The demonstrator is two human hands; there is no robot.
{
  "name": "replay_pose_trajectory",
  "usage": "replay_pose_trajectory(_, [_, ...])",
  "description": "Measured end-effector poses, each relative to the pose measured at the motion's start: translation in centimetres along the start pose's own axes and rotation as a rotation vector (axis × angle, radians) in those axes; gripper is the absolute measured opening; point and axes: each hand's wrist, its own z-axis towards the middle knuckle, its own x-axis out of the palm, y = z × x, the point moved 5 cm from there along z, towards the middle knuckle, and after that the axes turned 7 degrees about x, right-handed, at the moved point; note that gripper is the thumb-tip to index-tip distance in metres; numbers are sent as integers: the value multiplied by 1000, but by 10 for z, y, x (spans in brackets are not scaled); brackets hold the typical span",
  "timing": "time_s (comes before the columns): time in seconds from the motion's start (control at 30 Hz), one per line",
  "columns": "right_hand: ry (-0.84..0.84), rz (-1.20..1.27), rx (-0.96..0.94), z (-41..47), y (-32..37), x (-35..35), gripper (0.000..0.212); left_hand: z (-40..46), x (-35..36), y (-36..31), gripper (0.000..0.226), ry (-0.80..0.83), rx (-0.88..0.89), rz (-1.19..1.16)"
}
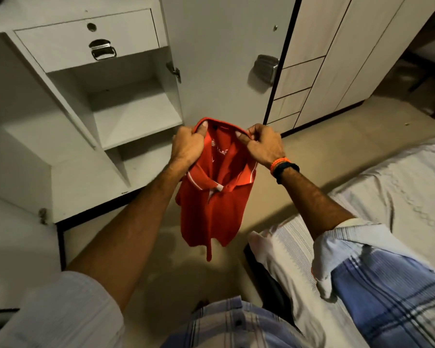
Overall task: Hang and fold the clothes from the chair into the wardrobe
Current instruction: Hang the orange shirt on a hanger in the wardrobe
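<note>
A: Here, which step is shown?

B: Folding. The left hand (186,144) and right hand (260,144) each pinch an edge of the red polo shirt (212,207), fingers curled tight on the cloth; the shirt hangs doubled in the air, clear of the floor, before the open wardrobe (68,156).

A: And the next move?

B: Probably one more fold, keeping both grips level, then laying it flat on the bare shelf (136,116) just beyond the hands.
</note>
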Motion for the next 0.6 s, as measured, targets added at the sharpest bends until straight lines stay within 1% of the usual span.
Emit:
replay_pose_trajectory(0.13, [65,92,91,-10,-17,12,32,-2,15,7,45,48,-46,-138])
replay_pose_trajectory(0.23, [60,148,158,-22,-35,10,39,-1,34,19,50,111,-83,-167])
replay_pose_trajectory(0.33, [-21,177,210,-34,-59,-1,36,-10,59,17,45,188,-78,-178])
replay_pose_trajectory(0.4, [-62,198,250,-43,-74,-10,33,-16,74,15,43,211,-83,-179])
replay_pose_trajectory(0.53, [-150,206,344,-69,-118,-43,23,-35,134,6,46,376,-79,-163])
replay_pose_trajectory(0.6, [-198,228,392,-80,-145,-58,19,-44,166,0,53,445,-85,-165])
